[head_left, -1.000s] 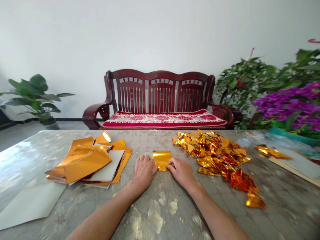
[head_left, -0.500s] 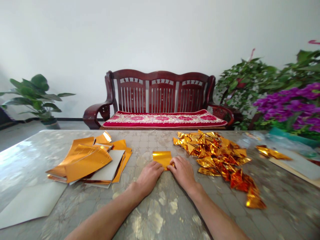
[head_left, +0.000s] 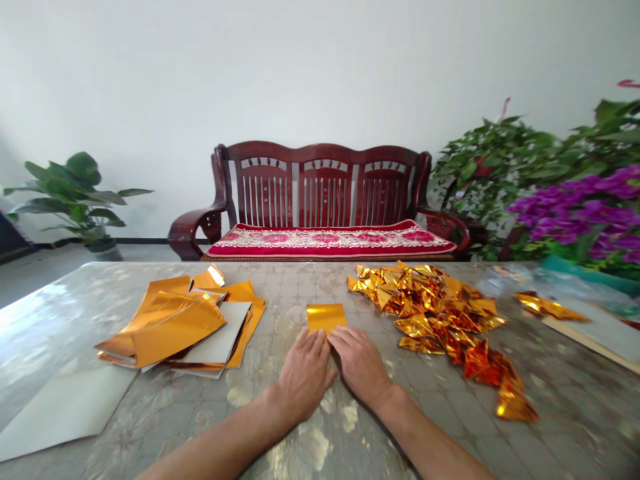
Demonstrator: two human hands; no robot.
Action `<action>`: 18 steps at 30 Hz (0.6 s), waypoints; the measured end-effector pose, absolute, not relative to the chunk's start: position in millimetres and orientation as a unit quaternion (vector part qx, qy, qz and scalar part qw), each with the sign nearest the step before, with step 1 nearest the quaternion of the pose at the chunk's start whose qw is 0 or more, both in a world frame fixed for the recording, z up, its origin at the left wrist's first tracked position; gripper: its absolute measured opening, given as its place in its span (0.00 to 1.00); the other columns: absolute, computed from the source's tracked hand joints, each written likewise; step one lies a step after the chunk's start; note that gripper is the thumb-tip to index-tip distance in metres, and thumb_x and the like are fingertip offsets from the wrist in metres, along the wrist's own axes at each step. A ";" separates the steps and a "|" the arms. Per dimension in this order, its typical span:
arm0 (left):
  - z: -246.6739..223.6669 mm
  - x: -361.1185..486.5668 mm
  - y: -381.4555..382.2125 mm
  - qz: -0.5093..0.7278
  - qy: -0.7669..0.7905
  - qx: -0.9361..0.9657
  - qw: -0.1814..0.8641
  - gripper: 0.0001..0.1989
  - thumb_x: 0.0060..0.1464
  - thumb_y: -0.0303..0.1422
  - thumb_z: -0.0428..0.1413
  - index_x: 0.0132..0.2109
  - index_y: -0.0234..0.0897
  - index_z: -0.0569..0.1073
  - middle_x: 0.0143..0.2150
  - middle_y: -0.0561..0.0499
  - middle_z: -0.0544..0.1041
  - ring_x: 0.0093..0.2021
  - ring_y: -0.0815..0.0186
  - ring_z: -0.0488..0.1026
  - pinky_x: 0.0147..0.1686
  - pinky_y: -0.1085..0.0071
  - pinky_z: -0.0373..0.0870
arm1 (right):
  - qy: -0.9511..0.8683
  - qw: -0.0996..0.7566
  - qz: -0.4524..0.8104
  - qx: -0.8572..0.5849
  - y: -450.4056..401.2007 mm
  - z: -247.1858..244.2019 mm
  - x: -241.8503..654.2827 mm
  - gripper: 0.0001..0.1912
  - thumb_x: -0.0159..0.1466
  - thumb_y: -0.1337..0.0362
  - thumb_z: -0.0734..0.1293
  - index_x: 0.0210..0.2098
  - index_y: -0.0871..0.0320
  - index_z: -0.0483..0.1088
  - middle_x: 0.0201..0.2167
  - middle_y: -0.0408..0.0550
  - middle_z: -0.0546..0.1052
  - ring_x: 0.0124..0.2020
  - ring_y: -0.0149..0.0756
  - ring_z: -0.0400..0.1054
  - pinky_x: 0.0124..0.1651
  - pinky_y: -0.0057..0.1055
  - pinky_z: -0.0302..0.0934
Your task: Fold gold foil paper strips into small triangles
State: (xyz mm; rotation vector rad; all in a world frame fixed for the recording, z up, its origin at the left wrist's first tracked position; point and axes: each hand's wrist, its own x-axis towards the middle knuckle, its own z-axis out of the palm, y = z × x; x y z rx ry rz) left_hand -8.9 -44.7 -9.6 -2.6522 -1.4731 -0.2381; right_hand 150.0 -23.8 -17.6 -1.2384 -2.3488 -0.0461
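Quick look at the setup: a small square of shiny gold foil (head_left: 325, 317) is lying flat on a glossy, mottled grey desk (head_left: 575, 420), at 12 o'clock from the hands. The left hand (head_left: 306, 375) and right hand (head_left: 358, 365) are laid palm-down side by side, almost touching each other, with the fingers loosely spread and nothing pinched. The fingertips are right up at the foil's near edge, though actual contact can't quite be made out from this angle.

A loose heap of crumpled gold foil triangles (head_left: 425, 308) is sitting near the square at 1 o'clock, and a stack of gold foil sheets and white card (head_left: 173, 327) is piled at 10 o'clock. A pale grey card sheet (head_left: 60, 407) is lying out at 8 o'clock.

Honestly, the weak spot looks like the foil itself: being thin, slick and unpinned, it could be skidded out of line by a light brush of the fingers or a draught. Heavy pressure might leave stray creases, and the heap's loose points could be snagged by a careless wrist.
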 end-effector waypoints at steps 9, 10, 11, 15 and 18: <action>-15.6 -14.0 -42.6 -0.085 -0.470 -0.876 0.071 0.25 0.66 0.39 0.46 0.66 0.33 0.61 0.66 0.40 0.66 0.67 0.55 0.61 0.66 0.55 0.52 | -0.864 0.149 0.059 -0.478 -31.1 -12.7 148.2 0.26 0.70 0.64 0.54 0.65 0.66 0.60 0.66 0.59 0.63 0.67 0.42 0.55 0.69 0.44 0.49; -16.1 -14.9 -42.8 -0.086 -0.473 -0.874 0.071 0.26 0.66 0.40 0.45 0.66 0.32 0.61 0.66 0.39 0.66 0.67 0.55 0.60 0.66 0.55 0.52 | -0.865 0.131 0.061 -0.480 -31.3 -11.8 149.9 0.27 0.71 0.63 0.54 0.66 0.67 0.59 0.67 0.59 0.61 0.68 0.43 0.53 0.70 0.44 0.47; -16.4 -15.9 -43.0 -0.087 -0.476 -0.872 0.071 0.27 0.66 0.41 0.45 0.66 0.32 0.61 0.66 0.39 0.66 0.67 0.55 0.60 0.66 0.56 0.52 | -0.868 0.113 0.064 -0.479 -31.5 -11.1 151.8 0.28 0.71 0.62 0.54 0.67 0.67 0.57 0.68 0.60 0.58 0.69 0.44 0.50 0.70 0.45 0.45; -16.8 -21.4 -44.0 -0.079 -0.487 -0.867 0.070 0.29 0.65 0.46 0.46 0.65 0.31 0.64 0.66 0.38 0.66 0.67 0.54 0.61 0.66 0.55 0.53 | -0.875 0.062 0.071 -0.475 -31.9 -8.5 157.5 0.32 0.71 0.56 0.55 0.69 0.66 0.50 0.71 0.58 0.48 0.72 0.44 0.41 0.72 0.47 0.39; -16.9 -25.4 -44.6 -0.062 -0.490 -0.867 0.073 0.30 0.65 0.47 0.46 0.64 0.30 0.65 0.66 0.36 0.65 0.67 0.53 0.60 0.66 0.55 0.51 | -0.875 0.041 0.075 -0.477 -31.6 -6.5 158.8 0.34 0.70 0.53 0.56 0.70 0.66 0.49 0.71 0.58 0.46 0.72 0.45 0.38 0.72 0.49 0.37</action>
